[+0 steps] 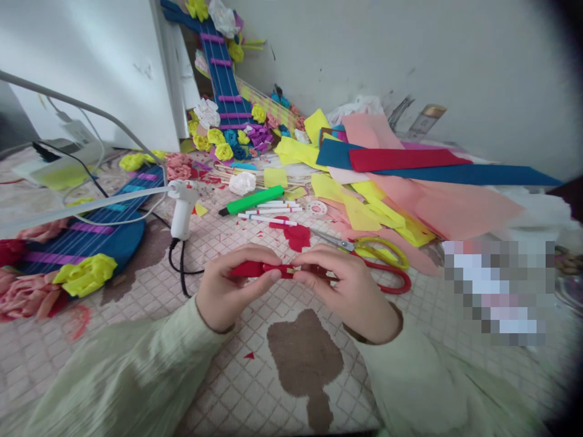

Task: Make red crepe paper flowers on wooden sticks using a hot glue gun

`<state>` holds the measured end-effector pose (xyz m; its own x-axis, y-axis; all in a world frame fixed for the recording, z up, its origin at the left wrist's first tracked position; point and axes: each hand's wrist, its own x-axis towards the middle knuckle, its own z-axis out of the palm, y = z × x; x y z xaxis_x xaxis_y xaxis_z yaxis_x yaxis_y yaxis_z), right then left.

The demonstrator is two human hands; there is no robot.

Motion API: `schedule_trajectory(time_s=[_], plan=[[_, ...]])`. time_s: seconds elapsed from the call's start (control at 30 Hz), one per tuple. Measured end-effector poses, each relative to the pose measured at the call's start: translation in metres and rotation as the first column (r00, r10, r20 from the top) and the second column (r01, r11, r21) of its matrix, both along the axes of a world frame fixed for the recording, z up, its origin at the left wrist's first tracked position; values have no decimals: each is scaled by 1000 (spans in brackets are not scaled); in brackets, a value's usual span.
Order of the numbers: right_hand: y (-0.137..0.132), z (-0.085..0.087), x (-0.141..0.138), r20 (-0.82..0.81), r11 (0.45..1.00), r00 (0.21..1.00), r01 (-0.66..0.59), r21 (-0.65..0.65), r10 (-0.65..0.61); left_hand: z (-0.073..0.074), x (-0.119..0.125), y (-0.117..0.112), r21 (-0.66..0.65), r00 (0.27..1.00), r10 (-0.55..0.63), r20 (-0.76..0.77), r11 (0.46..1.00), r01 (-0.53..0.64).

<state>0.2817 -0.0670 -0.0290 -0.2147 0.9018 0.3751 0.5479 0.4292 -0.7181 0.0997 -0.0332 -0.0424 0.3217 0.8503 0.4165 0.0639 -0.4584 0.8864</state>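
My left hand (237,285) and my right hand (346,285) meet over the table, both closed in a pinch on a strip of red crepe paper (246,269). The paper looks folded or rolled between the fingertips, and a small pale spot shows in its middle. Most of its right end is hidden by my right hand. Just beyond that hand lie scissors (348,244) with yellow and red handles. Red paper petal shapes (297,235) rest on the table behind the fingers.
A white glue gun (181,212) stands at left with its cable. Nearby are a green cutter knife (252,200), thin white sticks (273,209) and a tape roll (316,209). Crepe sheets (437,176) pile at back right; blue paper guitars (223,73) with flowers stand and lie left.
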Motion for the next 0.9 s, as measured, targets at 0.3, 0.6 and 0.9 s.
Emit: schedule_trajectory(time_s=[0.3,0.6,0.9], plan=[[7,12,19,19,992,994,109,-63,-108,-9,-7,7,-265,988,141,61,957,-120],[1,12,7,-128,985,985,93,-143,-112,-3,4,-3,-346,999,16,34,938,-3],[-1,10,6,-75,991,994,72,-110,-81,-9,10,-5,-558,970,-13,243,816,150]])
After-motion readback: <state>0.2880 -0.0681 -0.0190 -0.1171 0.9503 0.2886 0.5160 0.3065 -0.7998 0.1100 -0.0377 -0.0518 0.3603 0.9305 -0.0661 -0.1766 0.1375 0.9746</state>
